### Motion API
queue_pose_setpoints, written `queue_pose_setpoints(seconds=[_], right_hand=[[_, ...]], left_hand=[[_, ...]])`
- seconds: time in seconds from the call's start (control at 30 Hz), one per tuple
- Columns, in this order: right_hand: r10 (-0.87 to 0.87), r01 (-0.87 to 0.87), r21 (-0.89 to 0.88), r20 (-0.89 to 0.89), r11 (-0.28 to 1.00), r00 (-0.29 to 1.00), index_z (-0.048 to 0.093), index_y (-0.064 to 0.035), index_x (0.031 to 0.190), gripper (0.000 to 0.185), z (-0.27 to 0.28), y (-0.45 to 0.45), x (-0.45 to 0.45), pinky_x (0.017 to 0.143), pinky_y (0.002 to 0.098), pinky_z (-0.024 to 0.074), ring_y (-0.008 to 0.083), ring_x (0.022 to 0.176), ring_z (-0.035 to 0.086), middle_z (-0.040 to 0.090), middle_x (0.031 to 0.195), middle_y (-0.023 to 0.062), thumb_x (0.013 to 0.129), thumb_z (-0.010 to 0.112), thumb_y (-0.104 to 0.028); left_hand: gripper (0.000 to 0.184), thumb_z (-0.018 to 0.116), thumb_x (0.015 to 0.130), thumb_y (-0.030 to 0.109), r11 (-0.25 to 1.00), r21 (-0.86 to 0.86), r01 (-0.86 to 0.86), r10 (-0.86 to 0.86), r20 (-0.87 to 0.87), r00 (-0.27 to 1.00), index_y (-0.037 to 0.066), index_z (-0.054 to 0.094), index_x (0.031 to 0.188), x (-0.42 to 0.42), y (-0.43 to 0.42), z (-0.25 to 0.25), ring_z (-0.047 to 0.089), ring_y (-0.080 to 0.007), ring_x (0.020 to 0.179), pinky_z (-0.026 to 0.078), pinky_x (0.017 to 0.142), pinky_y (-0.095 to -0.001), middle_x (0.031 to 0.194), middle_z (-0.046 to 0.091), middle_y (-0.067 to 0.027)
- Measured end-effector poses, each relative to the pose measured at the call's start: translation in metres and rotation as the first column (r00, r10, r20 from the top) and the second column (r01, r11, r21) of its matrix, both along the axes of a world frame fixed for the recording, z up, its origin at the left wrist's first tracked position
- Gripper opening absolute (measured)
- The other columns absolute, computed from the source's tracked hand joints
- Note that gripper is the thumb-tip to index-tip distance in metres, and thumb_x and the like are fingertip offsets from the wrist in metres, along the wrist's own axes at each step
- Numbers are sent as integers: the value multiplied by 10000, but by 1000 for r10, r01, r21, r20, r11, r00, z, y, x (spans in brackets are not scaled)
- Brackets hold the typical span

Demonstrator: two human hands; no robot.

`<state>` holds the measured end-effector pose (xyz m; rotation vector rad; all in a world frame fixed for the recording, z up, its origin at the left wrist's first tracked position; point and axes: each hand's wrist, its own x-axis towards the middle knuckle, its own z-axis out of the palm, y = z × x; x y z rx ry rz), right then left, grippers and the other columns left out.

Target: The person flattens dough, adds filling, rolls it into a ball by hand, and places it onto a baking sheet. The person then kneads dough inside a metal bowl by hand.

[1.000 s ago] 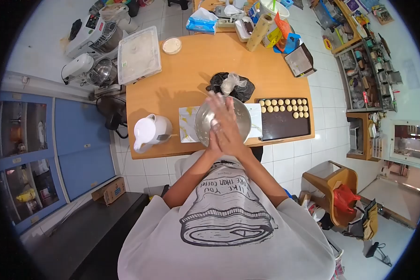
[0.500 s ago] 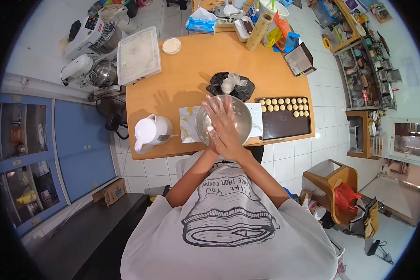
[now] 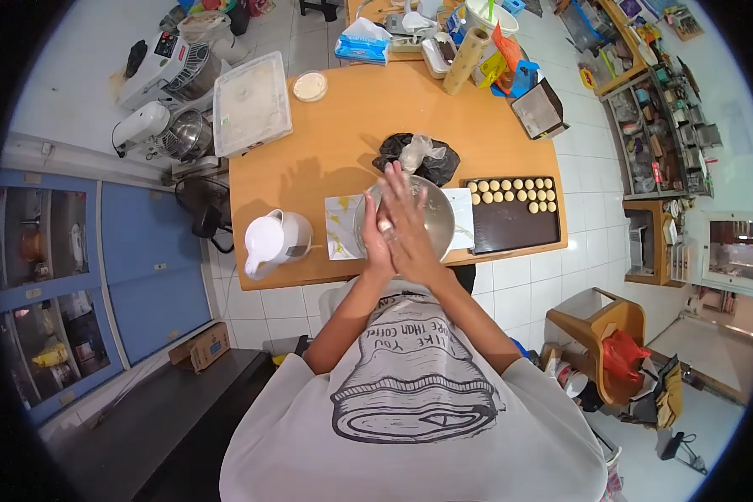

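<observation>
Over a metal mixing bowl (image 3: 440, 219), my two hands are pressed together palm to palm, with a small pale dough ball (image 3: 384, 225) between them. My left hand (image 3: 376, 241) is cupped on the near left side of the ball. My right hand (image 3: 408, 224) lies across it from the right, fingers long and pointing away from me. The bowl rests on a white and yellow patterned board (image 3: 340, 229). To its right, a dark baking tray (image 3: 514, 229) carries rows of round dough balls (image 3: 518, 184) at its far side.
Behind the bowl sits a black plastic bag (image 3: 448, 164) with a clear bag on it. A white jug (image 3: 276, 238) stands left. A lidded plastic box (image 3: 253, 105), a small round tub (image 3: 309, 86) and a wrap roll (image 3: 467, 60) are farther back on the table (image 3: 351, 117).
My palms have shifted against each other; the left hand has turned outward and opened a little, so the dough ball now shows between them. The view has moved slightly.
</observation>
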<state>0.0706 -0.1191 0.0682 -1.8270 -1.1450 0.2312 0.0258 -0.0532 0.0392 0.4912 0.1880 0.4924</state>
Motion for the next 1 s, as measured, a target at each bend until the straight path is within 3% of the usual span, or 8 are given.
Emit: queue_pose_setpoints(seconds=[0.17,0.27,0.4,0.47,0.53,0.67,0.87,1.0], right_hand=[[22,-23,59,16,998,1000,334,-79,1648,647,-1,-1,8,1257,644,32,444,1616,98,187,1749,183,1077,397,-377],[-84,85,42,-26,996,996,377,-70,1628,640,-8,1,3,1279,580,27,410,1623,114,261,1732,165,1094,374,-421],[16,-16,-7,12,1000,1000,371,-65,1629,622,8,-5,-3,1279,580,22,413,1621,123,274,1730,153,1098,379,-388],[-43,46,49,-53,998,998,373,-63,1628,630,4,-3,9,1280,581,42,429,1617,123,273,1729,159,1092,396,-392],[-92,98,71,-80,993,993,373,-48,1626,637,-2,0,7,1284,572,55,440,1610,150,285,1721,178,1083,410,-379],[86,-85,21,-15,996,996,339,-29,1635,631,1,-3,-5,1288,552,40,422,1615,148,285,1719,185,1090,376,-344],[-98,98,8,26,995,995,326,-46,1641,632,-4,3,1,1273,603,28,398,1619,146,255,1735,162,1086,403,-338],[17,-15,-20,66,1000,998,300,-38,1649,648,5,-3,-2,1262,624,8,406,1615,158,265,1725,182,1085,388,-345]], left_hand=[[698,262,1141,537,996,-92,18,-13,56,998,92,225,1678,-2,2,6,318,-207,1552,223,1284,-392,1722,282,-60],[709,259,1140,542,981,-173,84,-69,91,993,85,217,1679,-2,2,10,303,-206,1559,210,1287,-394,1729,268,-58],[720,259,1136,557,994,12,109,-109,-17,994,89,216,1681,-9,-6,-24,305,-208,1558,216,1284,-402,1729,271,-52],[725,259,1133,564,987,105,120,-112,-83,990,91,215,1681,-17,-8,-43,307,-209,1558,218,1282,-405,1729,272,-50],[727,258,1133,567,991,73,110,-106,-61,993,92,216,1682,-13,-3,-30,315,-209,1554,225,1280,-406,1726,278,-49],[730,255,1131,573,995,-24,100,-101,-23,995,95,217,1682,-7,-3,-17,331,-209,1545,238,1276,-407,1721,290,-47],[735,250,1129,582,979,-183,87,-95,-34,995,100,218,1682,-2,5,-3,354,-209,1532,257,1270,-409,1713,307,-44],[737,255,1126,584,991,-41,124,-127,-59,990,106,208,1685,-10,-5,-23,305,-208,1560,221,1286,-412,1724,282,-40]])
